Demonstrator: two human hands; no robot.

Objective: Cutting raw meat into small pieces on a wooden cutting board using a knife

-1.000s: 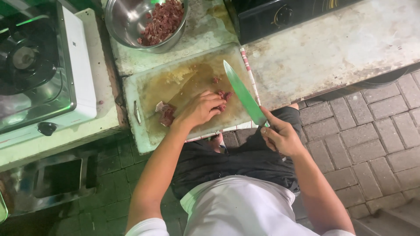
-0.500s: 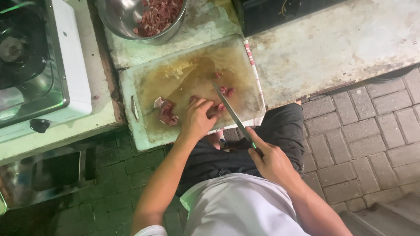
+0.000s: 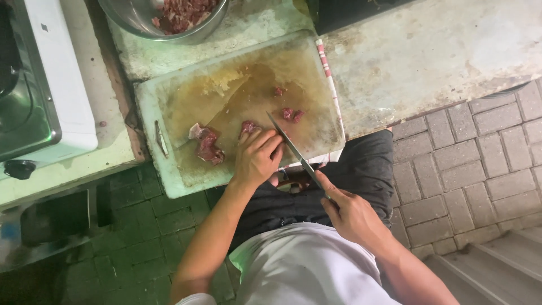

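While the left hand (image 3: 257,158) presses down on a small piece of raw meat (image 3: 248,126) near the middle of the cutting board (image 3: 169,175), its fingers (image 3: 270,142) are curled over the piece, knuckles forward, pinning it to the board. Just beside those knuckles runs the blade of a knife (image 3: 291,151), its tip pointing away from the person and its edge down on the board right next to the held piece. The right hand (image 3: 350,212) is closed around the knife's handle, off the near edge of the board and above the person's lap.

To the left of the held piece lies a larger chunk of raw meat (image 3: 206,146), dark red with a pale fatty end, apart from the hand. Three small cut bits (image 3: 292,114) lie further back on the board, to the right of the blade. The board is pale and stained brown, and it rests on a worn tabletop (image 3: 440,56), its near edge overhanging. Beyond the board stands a metal bowl (image 3: 141,25) with more cut meat in it. A white gas stove (image 3: 62,85) sits at the left, and grey paving bricks (image 3: 480,158) cover the ground at the right.
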